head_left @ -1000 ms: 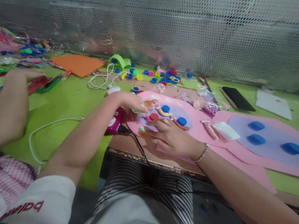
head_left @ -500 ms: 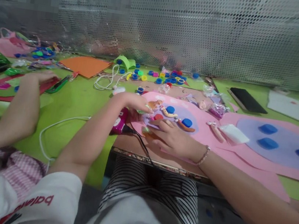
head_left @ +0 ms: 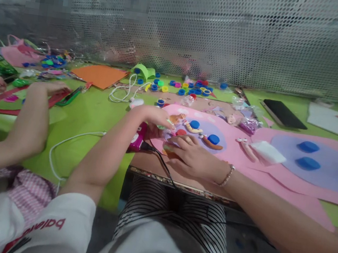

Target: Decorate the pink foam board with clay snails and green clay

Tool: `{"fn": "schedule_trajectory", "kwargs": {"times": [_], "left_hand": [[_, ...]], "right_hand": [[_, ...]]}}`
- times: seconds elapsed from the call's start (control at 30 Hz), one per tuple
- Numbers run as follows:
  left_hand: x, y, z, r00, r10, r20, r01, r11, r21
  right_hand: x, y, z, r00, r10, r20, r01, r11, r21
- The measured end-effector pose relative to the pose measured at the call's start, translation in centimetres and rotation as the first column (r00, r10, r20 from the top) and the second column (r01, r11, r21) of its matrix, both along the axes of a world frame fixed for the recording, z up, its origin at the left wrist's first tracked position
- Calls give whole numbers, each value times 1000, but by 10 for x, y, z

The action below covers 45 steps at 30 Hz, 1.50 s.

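My left hand [head_left: 157, 118] bends down over the left edge of a pink sheet [head_left: 232, 165]. Its fingers are closed at a crinkled clear plastic wrapper [head_left: 168, 134]; what lies inside the grip is hidden. Close beside it, my right hand [head_left: 194, 155] lies low over the sheet, palm down with fingers stretched to the left. Its fingertips reach the wrapper's side, and a small green and orange thing shows partly under them. Just beyond the fingers are a red cap [head_left: 181, 133], blue caps [head_left: 213, 139] and a brown snail-like clay shape [head_left: 212, 144] on a purple oval.
A magenta box [head_left: 137, 139] with a black cable sits left of my left hand. Pink clay strips [head_left: 247, 149], a white packet [head_left: 267, 153] and a dark phone [head_left: 283, 113] lie to the right. Another person's arm [head_left: 31, 120] rests at left. A perforated metal screen [head_left: 201, 30] stands behind.
The whole view has shifted slightly to the right. My right fingers have moved a little closer to the wrapper; my left hand stays at it.
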State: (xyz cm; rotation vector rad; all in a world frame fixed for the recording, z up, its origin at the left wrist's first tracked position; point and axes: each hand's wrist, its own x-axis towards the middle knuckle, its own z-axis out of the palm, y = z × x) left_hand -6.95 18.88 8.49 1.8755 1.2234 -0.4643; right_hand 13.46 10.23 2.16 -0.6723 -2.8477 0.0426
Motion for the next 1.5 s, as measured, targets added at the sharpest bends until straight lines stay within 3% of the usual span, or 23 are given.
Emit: {"fn": "schedule_trajectory", "kwargs": {"times": [0.13,0.53,0.7,0.87,1.1,1.3,1.5], "left_hand": [[1,-1,-2,998,58,0,-57,997,59],[2,-1,-2,1000,12,-19,-11,997,73],[3,-3,-3,999,43,6,-43,999,14],[4,-3,0,999,22,-28,-21,999,44],[5,-2,3,989,-76,-123,108,956,274],[3,-2,-1,1000,18,-16,-17,998,69],[0,2,-6,999,40,17,-40,999,20]], "right_hand": [[1,-2,3,1000,5,21,-6,999,31],[6,-8,8,999,22,47,-29,987,157],[7,-12,15,999,14,45,-20,988,153],[10,-11,13,999,24,43,-30,990,140],[11,-2,9,997,-56,-53,58,998,36],[4,0,4,1000,-28,3,28,998,50],[5,-1,5,999,-48,5,48,999,4]]}}
